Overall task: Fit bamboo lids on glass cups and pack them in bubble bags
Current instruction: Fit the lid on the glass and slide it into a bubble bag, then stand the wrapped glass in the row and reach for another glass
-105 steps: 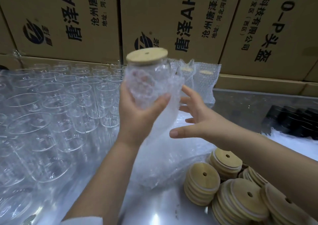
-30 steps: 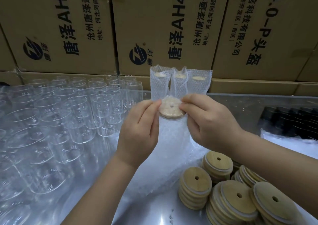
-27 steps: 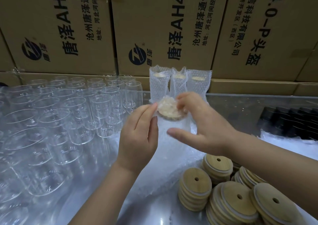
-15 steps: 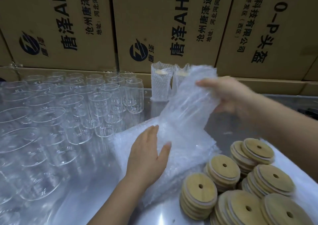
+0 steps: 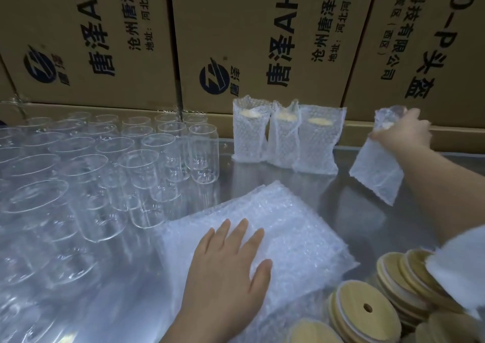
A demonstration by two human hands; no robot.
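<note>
A bagged cup [image 5: 378, 164], its bamboo lid showing through the bubble bag, hangs tilted in the right hand [image 5: 401, 132], which grips its top to the right of three packed cups [image 5: 284, 139] standing in a row against the cardboard boxes [image 5: 262, 35]. The left hand [image 5: 231, 266] lies open, flat on the stack of empty bubble bags [image 5: 296, 227]. Bare glass cups [image 5: 147, 156] crowd the left side; their number, and that of the stacked lids [image 5: 364, 308], cannot be told.
</note>
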